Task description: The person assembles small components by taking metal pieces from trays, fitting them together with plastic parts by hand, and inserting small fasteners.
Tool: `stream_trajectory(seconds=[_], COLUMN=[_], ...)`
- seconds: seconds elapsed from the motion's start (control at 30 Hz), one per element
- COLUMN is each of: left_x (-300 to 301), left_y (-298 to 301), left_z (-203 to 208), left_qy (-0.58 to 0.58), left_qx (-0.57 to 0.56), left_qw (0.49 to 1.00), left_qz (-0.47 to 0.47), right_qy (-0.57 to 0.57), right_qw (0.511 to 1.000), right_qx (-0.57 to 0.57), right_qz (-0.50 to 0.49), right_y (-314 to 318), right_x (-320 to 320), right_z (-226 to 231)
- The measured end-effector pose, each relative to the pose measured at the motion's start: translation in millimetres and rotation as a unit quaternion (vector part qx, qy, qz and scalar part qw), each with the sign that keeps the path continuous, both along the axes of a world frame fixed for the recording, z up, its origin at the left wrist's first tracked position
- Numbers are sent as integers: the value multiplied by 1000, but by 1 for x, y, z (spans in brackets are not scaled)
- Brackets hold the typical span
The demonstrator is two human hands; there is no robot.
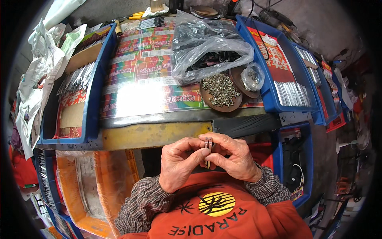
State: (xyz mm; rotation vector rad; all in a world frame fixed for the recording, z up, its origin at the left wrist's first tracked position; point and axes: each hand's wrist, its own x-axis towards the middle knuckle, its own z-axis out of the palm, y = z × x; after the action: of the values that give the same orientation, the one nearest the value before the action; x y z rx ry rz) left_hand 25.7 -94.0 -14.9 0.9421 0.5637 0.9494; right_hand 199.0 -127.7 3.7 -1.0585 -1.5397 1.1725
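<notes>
Our left hand [179,163] and right hand [236,157] pinch a metal piece [208,142] just before the table [157,134]. Printed paper [155,67] covers the table; grey floor [326,157] lies right of it. On the table we have a bag [238,44], a dish [222,108] and blue trays [292,108].

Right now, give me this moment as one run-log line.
left hand: pinching slim metal piece | right hand: pinching same piece | beyond: brown dish of small metal parts, open clear plastic bag
</notes>
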Motion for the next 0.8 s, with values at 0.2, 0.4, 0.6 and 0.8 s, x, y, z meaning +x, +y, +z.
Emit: stream_trajectory(seconds=[0.2, 0.4, 0.6, 0.8], left_x=[1, 2, 5, -5], left_y=[0, 1, 3, 8], left_z=[-3, -6, -7, 1], left_qy=[0, -2, -3, -6], left_qx=[1, -5, -16, -24], left_qw=[1000, 1000, 1000, 995], left_qz=[4, 0, 2, -99], right_qy=[-14, -20, -35, -62], right_qw=[1000, 1000, 999, 997], right_qx=[-2, -22, -32, 13], right_qz=[-5, -9, -6, 32], right_y=[0, 1, 3, 17], right_x=[1, 1, 2, 24], right_z=[0, -5, -7, 16])
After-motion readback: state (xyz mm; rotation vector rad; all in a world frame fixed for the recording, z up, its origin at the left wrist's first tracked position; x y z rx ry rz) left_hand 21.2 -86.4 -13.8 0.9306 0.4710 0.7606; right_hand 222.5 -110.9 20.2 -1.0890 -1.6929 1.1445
